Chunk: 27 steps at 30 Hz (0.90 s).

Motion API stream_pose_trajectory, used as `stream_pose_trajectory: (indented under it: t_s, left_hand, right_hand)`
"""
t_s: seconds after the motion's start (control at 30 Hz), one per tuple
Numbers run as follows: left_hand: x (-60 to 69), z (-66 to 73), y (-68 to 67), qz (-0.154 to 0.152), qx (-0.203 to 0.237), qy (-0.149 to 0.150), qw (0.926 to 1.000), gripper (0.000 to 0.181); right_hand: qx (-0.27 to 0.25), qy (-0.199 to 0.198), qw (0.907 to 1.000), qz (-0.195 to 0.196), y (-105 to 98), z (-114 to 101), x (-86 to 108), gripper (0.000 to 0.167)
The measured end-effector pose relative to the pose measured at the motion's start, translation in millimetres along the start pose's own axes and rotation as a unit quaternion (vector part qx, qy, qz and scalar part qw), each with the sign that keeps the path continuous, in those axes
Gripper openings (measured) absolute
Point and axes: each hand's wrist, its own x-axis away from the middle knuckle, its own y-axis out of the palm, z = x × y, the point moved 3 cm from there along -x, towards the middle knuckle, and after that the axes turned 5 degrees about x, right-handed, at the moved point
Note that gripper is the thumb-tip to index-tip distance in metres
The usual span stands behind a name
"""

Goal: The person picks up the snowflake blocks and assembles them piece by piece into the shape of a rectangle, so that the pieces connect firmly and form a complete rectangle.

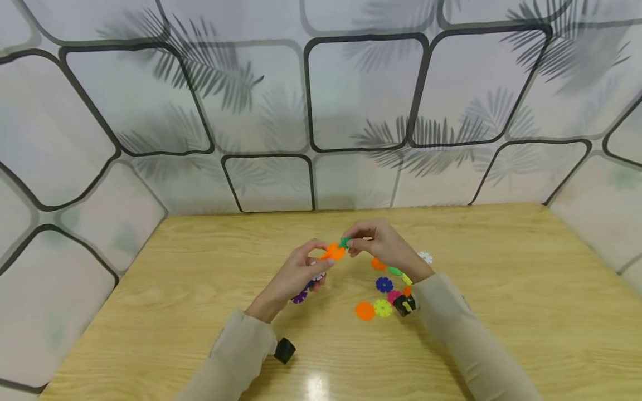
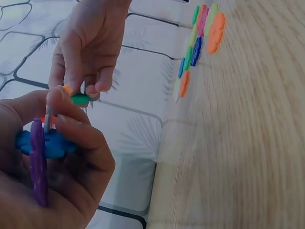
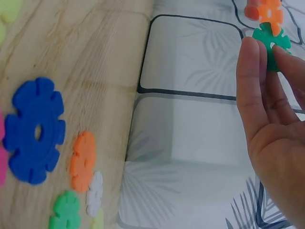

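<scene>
Pinching green notched disc (image 3: 265,37) in right grip (image 1: 383,242), orange notched disc (image 1: 335,252) in left grip (image 1: 296,272); probably light, stiffish, kinda slick; best held by rims

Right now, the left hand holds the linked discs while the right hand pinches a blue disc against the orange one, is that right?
Not quite: the right hand pinches a green disc, not a blue one, as the right wrist view shows. The rest stands: it meets the orange disc, and the left hand holds the linked discs.
</scene>
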Motion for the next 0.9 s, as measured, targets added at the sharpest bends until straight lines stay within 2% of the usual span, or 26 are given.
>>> stream_pose_trajectory:
  t_s: [0.2,0.43,0.63,0.83,0.9]
  left_hand:
    - [1.2,-3.3,-1.9,-0.005,0.024,-0.016,0.9996,0.033]
    - [3.0,-2.5,-7.1,0.004,0.031,-0.022,0.9993,0.035]
    - [3.4,2.5,-9.4,-0.004,0.034,-0.011,0.9993,0.037]
    - [1.9,1.5,-3.6,-0.02,0.056,-0.022,0.998,0.029]
    - [2.1,1.5,-2.6,-0.022,0.053,-0.018,0.9982,0.028]
  right_hand:
    - [0.006,0.007,1.0,-0.002,-4.8,3.3,-1.6,0.018]
    - [0.032,0.073,0.9966,0.019,-31.1,22.7,-3.1,0.025]
    - [0.079,0.103,0.9913,-0.022,-45.2,35.9,-5.1,0.026]
    - [0.111,0.163,0.9792,-0.048,-54.1,47.4,2.6,0.025]
    - [0.123,0.17,0.9763,-0.053,-55.5,49.5,2.8,0.025]
